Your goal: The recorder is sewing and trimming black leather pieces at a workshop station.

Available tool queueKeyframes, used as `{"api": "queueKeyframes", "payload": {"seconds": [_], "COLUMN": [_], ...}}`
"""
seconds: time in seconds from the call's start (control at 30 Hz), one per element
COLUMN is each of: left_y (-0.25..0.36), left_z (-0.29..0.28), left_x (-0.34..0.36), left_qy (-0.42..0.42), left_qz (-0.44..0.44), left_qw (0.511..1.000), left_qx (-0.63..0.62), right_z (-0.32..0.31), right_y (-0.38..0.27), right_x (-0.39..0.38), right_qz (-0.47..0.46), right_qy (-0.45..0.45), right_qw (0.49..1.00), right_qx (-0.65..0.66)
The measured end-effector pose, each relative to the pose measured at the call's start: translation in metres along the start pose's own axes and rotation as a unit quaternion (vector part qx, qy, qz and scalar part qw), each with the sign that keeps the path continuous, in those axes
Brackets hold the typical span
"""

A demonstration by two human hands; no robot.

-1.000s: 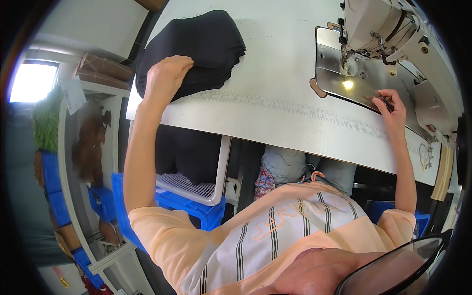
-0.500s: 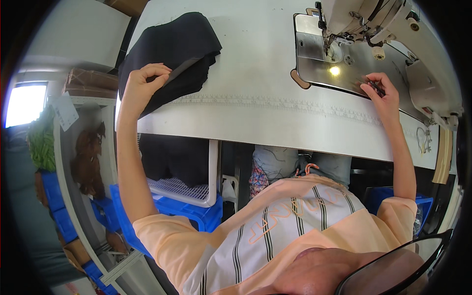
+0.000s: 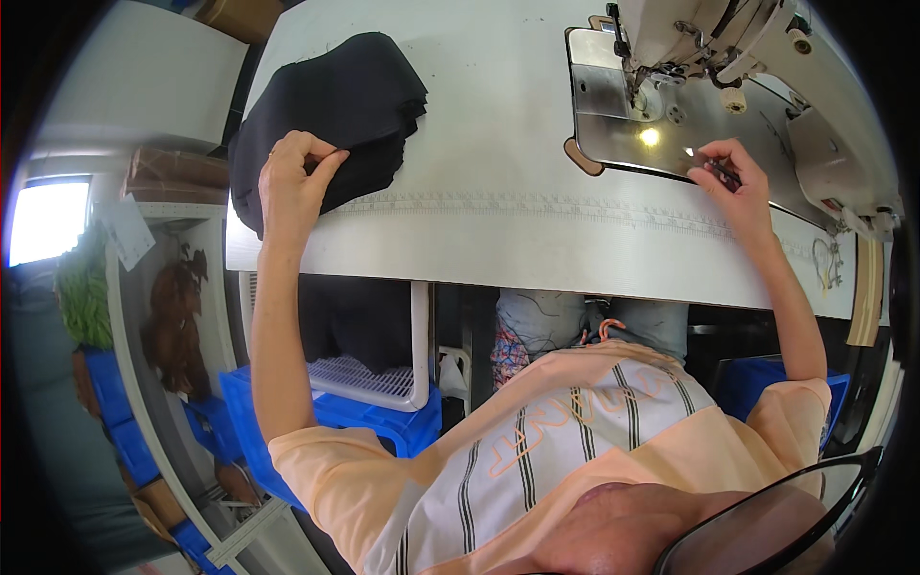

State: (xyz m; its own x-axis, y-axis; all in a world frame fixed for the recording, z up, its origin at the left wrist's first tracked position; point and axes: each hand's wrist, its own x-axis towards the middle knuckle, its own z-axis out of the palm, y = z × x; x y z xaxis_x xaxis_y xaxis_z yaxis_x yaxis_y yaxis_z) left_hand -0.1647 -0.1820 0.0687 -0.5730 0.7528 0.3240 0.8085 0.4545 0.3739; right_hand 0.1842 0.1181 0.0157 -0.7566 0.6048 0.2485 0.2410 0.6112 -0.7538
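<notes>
Left hand (image 3: 292, 177) slid back to pile's near edge | fingers (image 3: 321, 165) pinch black fabric stack (image 3: 331, 115), pile lies beyond fingertips on tabletop (image 3: 498, 192) | right hand (image 3: 733, 177) grips small dark tool by sewing machine (image 3: 728, 48)

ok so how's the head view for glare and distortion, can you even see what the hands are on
Head view: strong fisheye, the table edge bows and the corners go black. The machine lamp throws a bright glare spot on the metal plate beside the right hand. The window at left is blown out. The left hand, pinching the black fabric, is sharp.
</notes>
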Motion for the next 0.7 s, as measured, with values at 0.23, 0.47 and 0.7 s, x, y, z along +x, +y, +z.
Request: {"api": "queueKeyframes", "payload": {"seconds": [0.23, 0.47, 0.7], "left_y": [-0.006, -0.006, -0.018], "left_z": [-0.007, -0.007, -0.002], "left_x": [0.005, 0.005, 0.002], "left_qy": [-0.07, -0.083, -0.004], "left_qz": [-0.063, -0.056, -0.004], "left_qw": [0.993, 0.992, 0.994], "left_qx": [-0.077, -0.075, -0.106], "right_z": [0.114, 0.205, 0.182], "right_y": [-0.074, -0.12, -0.143], "right_x": [0.083, 0.171, 0.2], "right_qz": [-0.213, -0.178, -0.028], "right_qy": [-0.193, -0.355, -0.478], "right_qw": [0.957, 0.897, 0.865], "right_qx": [0.033, 0.193, 0.153]}}
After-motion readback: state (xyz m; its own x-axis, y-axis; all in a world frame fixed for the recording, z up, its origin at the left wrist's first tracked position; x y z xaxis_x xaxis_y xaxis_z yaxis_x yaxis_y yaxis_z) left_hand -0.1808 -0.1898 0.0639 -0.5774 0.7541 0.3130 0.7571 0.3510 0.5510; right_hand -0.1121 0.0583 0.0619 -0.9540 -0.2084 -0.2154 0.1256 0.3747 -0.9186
